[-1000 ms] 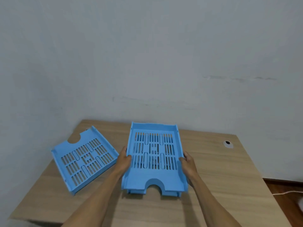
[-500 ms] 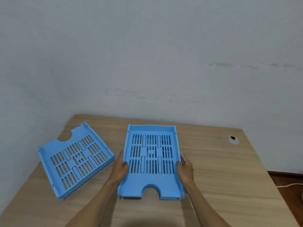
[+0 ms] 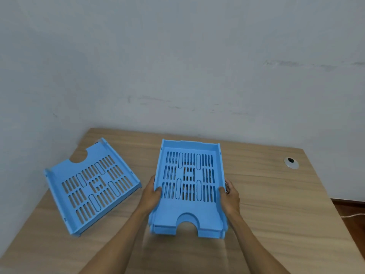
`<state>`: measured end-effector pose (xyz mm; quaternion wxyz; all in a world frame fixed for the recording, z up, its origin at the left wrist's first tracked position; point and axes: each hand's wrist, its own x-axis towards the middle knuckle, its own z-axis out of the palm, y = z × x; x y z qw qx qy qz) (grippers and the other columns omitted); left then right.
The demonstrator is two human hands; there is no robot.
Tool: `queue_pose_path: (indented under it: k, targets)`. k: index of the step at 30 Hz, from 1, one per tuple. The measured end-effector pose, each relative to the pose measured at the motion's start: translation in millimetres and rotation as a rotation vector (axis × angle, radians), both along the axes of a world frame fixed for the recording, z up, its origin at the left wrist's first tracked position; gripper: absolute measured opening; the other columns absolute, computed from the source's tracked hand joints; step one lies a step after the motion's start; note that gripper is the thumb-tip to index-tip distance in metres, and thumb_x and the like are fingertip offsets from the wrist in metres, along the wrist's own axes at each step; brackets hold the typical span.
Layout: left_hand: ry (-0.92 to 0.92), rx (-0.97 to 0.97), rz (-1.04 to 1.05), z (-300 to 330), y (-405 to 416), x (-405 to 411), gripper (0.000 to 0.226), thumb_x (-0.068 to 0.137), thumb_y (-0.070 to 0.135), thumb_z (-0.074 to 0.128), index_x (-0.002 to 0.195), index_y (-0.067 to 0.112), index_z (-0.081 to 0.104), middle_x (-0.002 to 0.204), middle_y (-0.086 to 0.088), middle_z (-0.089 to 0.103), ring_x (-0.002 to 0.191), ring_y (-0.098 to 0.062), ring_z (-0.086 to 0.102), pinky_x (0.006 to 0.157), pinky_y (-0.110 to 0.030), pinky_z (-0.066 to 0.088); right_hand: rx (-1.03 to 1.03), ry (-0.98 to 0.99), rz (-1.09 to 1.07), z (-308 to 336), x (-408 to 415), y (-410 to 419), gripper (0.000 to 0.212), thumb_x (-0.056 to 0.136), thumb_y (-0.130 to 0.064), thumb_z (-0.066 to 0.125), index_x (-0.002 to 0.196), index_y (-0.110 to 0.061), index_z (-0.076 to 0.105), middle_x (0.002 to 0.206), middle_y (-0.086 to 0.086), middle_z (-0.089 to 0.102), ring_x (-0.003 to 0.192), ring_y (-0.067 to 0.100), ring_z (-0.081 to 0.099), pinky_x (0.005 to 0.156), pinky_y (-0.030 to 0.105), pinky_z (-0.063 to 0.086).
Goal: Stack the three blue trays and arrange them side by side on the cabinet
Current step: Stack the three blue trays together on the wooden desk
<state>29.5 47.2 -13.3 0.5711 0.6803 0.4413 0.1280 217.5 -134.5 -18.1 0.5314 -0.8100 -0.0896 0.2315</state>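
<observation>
- You were in the stacking step, by my reading; your left hand (image 3: 151, 194) and right hand (image 3: 230, 196) gripped the two long side walls of the upper slotted light-blue plastic tray (image 3: 188, 186), thumbs hooked over the rims and fingers curled underneath; both hands were clamped on it, not spread.
- That tray sat nested on a second light-blue plastic tray (image 3: 167, 230), of which only the front edge showed beneath the notched front; the pair was near the front middle of the pale wood-grain cabinet top (image 3: 276, 204); whether the pair rested on the wood or was held just above it, I could not tell.
- The third slotted light-blue plastic tray (image 3: 92, 184) lay alone to your left, turned askew, its notched end pointing toward the grey wall (image 3: 177, 66), well apart from the pair.
- Two of three looked stacked, so the task seemed partly done; the next move likely called for bringing the stray tray and the pair together, with its notched end turned round to match theirs before seating.
- All visible trays were empty; nothing lay on their slotted floors.
- A small round grey cable grommet (image 3: 291, 162) sat in the cabinet top at the far right, clear of the work.
</observation>
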Motion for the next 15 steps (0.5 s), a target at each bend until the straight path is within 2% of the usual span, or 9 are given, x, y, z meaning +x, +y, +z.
queue_pose_path:
  k: [3,6,7,9,11,13,15]
  targets:
    - [0.016,-0.050,0.047,-3,-7,-3,0.042,0.098,0.003,0.039,0.138,0.018,0.043,0.123,-0.008,0.061,0.105,-0.024,0.062,0.092,-0.042,0.053,-0.035,0.002,0.067,0,0,0,0.048,0.100,-0.008,0.042,0.146,-0.022,0.039,0.133,0.000,0.059,0.090,0.008,0.065,0.071,0.012,0.051]
    - [0.029,-0.056,0.038,-4,-12,-7,0.045,0.098,0.002,0.037,0.138,0.020,0.044,0.123,-0.006,0.062,0.102,-0.021,0.062,0.089,-0.038,0.053,-0.068,0.008,0.095,2,-4,-2,0.047,0.101,-0.012,0.040,0.147,-0.019,0.038,0.140,0.003,0.055,0.114,0.021,0.060,0.098,0.034,0.050]
    - [0.031,-0.052,0.031,-3,-13,-7,0.045,0.098,0.001,0.037,0.138,0.020,0.044,0.122,-0.006,0.062,0.100,-0.018,0.063,0.086,-0.034,0.053,-0.079,0.009,0.094,2,-6,-4,0.046,0.101,-0.012,0.040,0.147,-0.017,0.039,0.140,0.004,0.055,0.117,0.023,0.058,0.102,0.036,0.047]
    - [0.035,-0.052,0.021,0,-16,-9,0.045,0.098,0.000,0.036,0.137,0.022,0.043,0.121,-0.004,0.062,0.095,-0.012,0.062,0.080,-0.027,0.052,-0.099,0.003,0.097,4,-9,-6,0.045,0.102,-0.013,0.038,0.147,-0.014,0.038,0.140,0.005,0.054,0.121,0.025,0.055,0.106,0.037,0.043]
    - [0.027,-0.068,0.035,0,-18,-10,0.045,0.098,0.001,0.037,0.139,0.020,0.042,0.124,-0.006,0.061,0.099,-0.017,0.062,0.085,-0.032,0.053,-0.116,0.000,0.114,6,-11,-5,0.046,0.102,-0.015,0.037,0.148,-0.015,0.035,0.143,0.006,0.052,0.126,0.027,0.052,0.110,0.042,0.040]
    - [0.017,-0.089,0.046,1,-19,-11,0.044,0.099,0.003,0.039,0.140,0.018,0.042,0.129,-0.007,0.059,0.106,-0.022,0.061,0.093,-0.037,0.051,-0.116,0.008,0.129,9,-10,-5,0.045,0.102,-0.015,0.037,0.148,-0.015,0.036,0.141,0.008,0.054,0.122,0.027,0.055,0.108,0.041,0.042]
    - [0.028,-0.119,0.042,4,-17,-12,0.041,0.099,0.008,0.045,0.140,0.015,0.043,0.133,-0.008,0.058,0.108,-0.023,0.060,0.095,-0.037,0.050,-0.108,0.021,0.135,15,-8,-6,0.044,0.101,-0.017,0.041,0.145,-0.016,0.039,0.136,0.009,0.058,0.114,0.025,0.058,0.101,0.038,0.046]
